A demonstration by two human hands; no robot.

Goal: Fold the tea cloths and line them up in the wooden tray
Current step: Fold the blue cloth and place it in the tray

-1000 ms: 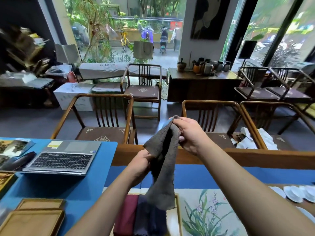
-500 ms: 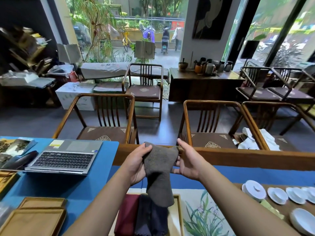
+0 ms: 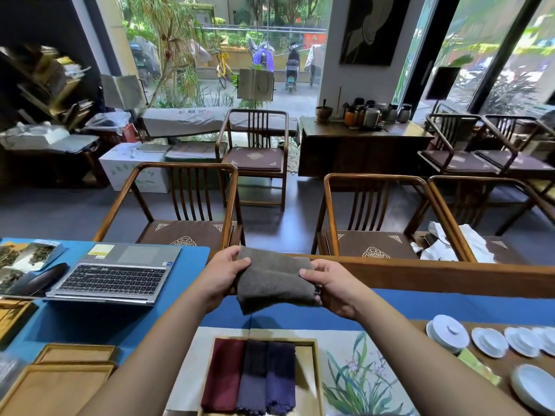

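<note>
Both hands up above the wooden tray (image 3: 316, 373), left hand (image 3: 220, 279) and right hand (image 3: 333, 288) pinching opposite ends of the grey tea cloth (image 3: 274, 279), seemingly folded double, three folded cloths (image 3: 250, 376) lined up inside.

Grey cloth (image 3: 274, 280): folded, thick, held up in air at frame centre, one end in each hand. Wooden tray (image 3: 312, 373): flat on bench, bottom centre. Inside, three folded cloths side by side, touching: red cloth (image 3: 223, 375) left, dark grey cloth (image 3: 253, 376) middle, blue cloth (image 3: 280, 376) right.
</note>
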